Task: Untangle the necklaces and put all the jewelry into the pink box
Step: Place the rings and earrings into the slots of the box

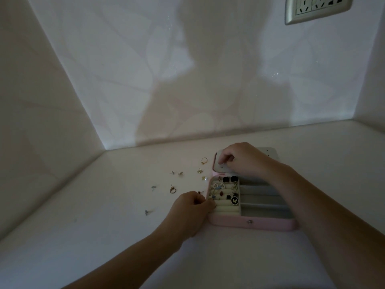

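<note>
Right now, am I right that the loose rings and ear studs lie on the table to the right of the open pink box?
Not quite: the head view shows the loose rings and ear studs lying on the table to the left of the open pink box, not the right.

No words or numbers to read anywhere, just a white butterfly emblem on a round black charm (234,200) in the box (250,224).
</note>
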`<state>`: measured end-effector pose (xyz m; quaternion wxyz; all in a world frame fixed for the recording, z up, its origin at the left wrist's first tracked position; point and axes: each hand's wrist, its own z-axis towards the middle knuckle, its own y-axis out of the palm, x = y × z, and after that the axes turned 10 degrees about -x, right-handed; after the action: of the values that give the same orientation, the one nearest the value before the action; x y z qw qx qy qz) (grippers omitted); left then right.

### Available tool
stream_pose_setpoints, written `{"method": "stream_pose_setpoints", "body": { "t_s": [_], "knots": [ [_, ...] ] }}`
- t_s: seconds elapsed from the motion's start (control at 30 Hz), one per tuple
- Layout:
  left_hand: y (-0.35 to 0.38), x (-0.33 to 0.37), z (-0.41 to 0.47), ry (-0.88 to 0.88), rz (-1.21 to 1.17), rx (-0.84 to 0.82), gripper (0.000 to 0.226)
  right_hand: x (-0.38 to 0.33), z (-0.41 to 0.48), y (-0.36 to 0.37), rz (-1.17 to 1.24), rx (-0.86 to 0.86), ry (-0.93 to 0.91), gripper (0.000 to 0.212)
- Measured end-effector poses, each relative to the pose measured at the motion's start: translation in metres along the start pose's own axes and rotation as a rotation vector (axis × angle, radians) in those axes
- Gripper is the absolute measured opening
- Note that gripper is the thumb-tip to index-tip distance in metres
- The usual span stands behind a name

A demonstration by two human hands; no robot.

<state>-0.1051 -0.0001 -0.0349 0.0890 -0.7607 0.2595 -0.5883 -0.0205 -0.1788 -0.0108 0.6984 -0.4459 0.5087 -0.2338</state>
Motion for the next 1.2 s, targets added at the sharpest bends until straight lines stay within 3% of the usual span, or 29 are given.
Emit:
{"method": "stream_pose_setpoints", "body": {
  "t_s": [0.23, 0.5, 0.8, 1.2],
  "knots": [
    [-0.011, 0.007, 0.001, 0.004, 0.020, -0.042, 0.023, 0.000, 0.002, 0.000, -0.030, -0.009, 0.001, 0.026],
    [-0.090, 0.019, 0.058, 0.162, 0.272, 0.160, 0.007, 0.000, 0.000, -0.001, -0.050, 0.034, 0.010, 0.030],
    [-0.067, 0.022, 0.094, 0.427, 0.631, -0.089, 0.024, 0.000, 0.000, 0.000, -0.075, 0.025, 0.018, 0.025],
    [-0.058, 0.010, 0.096, 0.430, 0.642, -0.037, 0.011, 0.000, 0.001, 0.001, -0.096, 0.033, 0.021, 0.024]
  ]
}}
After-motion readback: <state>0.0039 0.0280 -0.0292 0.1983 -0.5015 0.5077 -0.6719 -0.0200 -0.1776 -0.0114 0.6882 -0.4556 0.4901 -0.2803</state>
